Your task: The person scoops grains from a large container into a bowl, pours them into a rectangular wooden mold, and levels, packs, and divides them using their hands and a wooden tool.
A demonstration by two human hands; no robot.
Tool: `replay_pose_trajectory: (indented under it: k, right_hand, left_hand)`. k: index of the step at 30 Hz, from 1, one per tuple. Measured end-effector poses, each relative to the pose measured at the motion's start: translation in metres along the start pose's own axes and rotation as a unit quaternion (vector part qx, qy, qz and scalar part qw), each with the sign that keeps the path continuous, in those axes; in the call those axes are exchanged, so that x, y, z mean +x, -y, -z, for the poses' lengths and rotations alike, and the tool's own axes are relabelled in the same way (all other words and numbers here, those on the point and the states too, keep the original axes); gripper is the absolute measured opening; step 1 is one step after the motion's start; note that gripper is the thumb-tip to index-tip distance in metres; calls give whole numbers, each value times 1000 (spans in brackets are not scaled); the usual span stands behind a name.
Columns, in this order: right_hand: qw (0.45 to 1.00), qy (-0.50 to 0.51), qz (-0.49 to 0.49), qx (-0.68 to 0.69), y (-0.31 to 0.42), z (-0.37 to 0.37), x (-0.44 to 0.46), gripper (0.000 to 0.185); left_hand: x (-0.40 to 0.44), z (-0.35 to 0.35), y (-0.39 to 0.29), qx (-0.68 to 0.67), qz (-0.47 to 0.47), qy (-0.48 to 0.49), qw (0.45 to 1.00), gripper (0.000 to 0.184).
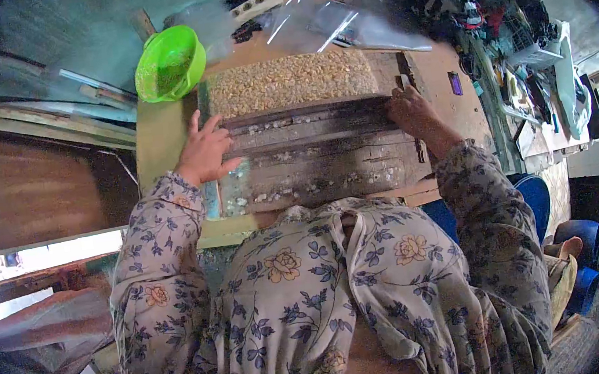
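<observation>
A pale, grainy slab (291, 83) lies flat at the back of a worn wooden board (326, 162). Along the slab's near edge runs a long dark wooden bar (307, 121). My left hand (208, 147) is at the bar's left end, with its fingers spread and nothing seen in them. At the bar's right end is my right hand (413, 111), its fingers curled together near a small light-coloured piece whose full shape is hidden. Whitish crumbs are scattered over the near part of the board.
A green bowl (169, 64) stands at the back left of the table (447, 59). Clear plastic sheets (347, 25) and a block with round holes (257, 5) lie behind the slab. Farther right are a purple object (455, 83) and a white basket (531, 50).
</observation>
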State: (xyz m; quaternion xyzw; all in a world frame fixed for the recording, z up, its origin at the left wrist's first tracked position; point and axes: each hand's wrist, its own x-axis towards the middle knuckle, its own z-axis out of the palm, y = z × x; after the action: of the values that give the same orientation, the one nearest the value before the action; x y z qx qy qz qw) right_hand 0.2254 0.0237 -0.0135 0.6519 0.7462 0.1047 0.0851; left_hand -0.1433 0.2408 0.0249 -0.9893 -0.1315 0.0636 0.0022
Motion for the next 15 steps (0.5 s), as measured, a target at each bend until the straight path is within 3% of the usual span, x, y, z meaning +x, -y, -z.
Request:
replay_pose_trajectory:
  k: [3, 5, 6, 8, 9, 11, 12, 13, 15]
  right_hand:
    - [997, -8, 51, -50, -3, -2, -2, 9]
    - [994, 94, 26, -40, 2, 17, 2, 10]
    - [995, 93, 23, -41, -1, 15, 2, 10]
    - [979, -10, -166, 115, -5, 8, -1, 15]
    - [979, -6, -170, 114, -4, 11, -10, 15]
    - [887, -105, -397, 212, 0, 21, -33, 20]
    - [883, 34, -424, 198, 1, 17, -44, 24]
    - [881, 33, -429, 197, 10, 16, -50, 24]
    - [846, 170, -451, 226, 32, 16, -58, 28]
  left_hand:
    - [3, -1, -1, 37, 14, 27, 999, 41]
    - [3, 2, -3, 57, 16, 40, 997, 41]
    - [3, 3, -4, 27, 8, 1, 1000, 41]
    - [3, 5, -6, -6, -5, -37, 999, 40]
    - [2, 5, -6, 1, -4, -18, 1000, 39]
    - [2, 1, -7, 6, -5, -4, 1000, 38]
    - [1, -2, -6, 4, 2, -9, 1000, 38]
    - [2, -2, -6, 4, 9, -14, 1000, 39]
    - [3, 7, -13, 4, 9, -14, 1000, 38]
